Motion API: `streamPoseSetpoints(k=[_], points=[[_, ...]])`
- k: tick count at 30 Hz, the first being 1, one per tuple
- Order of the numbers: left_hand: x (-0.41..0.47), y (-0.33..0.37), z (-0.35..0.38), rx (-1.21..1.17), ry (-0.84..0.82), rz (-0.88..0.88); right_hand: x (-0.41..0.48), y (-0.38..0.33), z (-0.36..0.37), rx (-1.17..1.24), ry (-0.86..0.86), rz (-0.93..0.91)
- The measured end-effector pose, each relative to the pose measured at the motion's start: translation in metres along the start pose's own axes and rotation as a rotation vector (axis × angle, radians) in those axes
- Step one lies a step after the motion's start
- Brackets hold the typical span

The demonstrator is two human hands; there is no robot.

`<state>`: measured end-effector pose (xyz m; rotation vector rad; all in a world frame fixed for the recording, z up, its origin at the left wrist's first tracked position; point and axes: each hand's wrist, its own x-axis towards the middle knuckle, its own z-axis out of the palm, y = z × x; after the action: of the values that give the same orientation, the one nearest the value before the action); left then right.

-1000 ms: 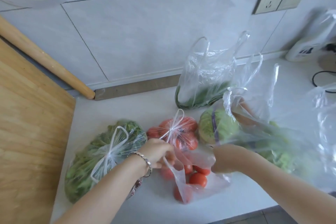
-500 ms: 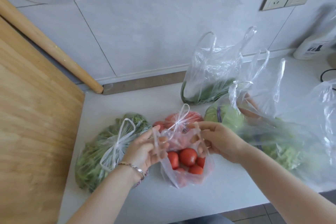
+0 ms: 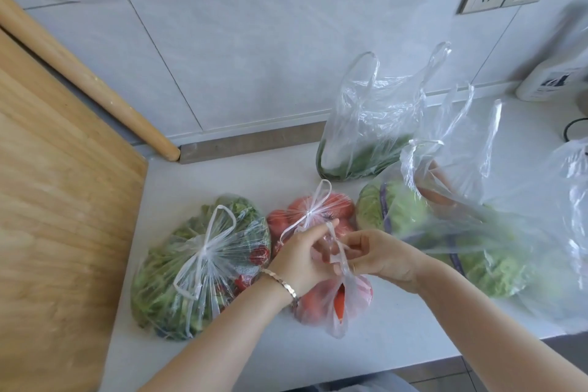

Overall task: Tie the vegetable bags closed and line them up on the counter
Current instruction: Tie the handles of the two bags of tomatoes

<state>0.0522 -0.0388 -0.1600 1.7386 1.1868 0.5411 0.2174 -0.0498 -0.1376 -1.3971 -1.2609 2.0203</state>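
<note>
Clear plastic handles of the small tomato bag are pinched and crossed between both hands near the counter's front edge, left hand and right hand each with fingers closed on a handle strip. Just left lies a knotted bag of leafy greens, and touching behind the hands a knotted bag of large tomatoes; to the right sprawls an untied cabbage bag. Farther back, by the wall edge, an open bag of green stalks stands upright, handles loose, with a wooden board at the left end.
</note>
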Motion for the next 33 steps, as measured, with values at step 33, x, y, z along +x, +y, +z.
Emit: streamPoseSetpoints(k=[33], points=[[-0.062,-0.059,-0.002,0.595,0.02,0.094,0.027,0.084,0.01,0.667,0.598,-0.013]])
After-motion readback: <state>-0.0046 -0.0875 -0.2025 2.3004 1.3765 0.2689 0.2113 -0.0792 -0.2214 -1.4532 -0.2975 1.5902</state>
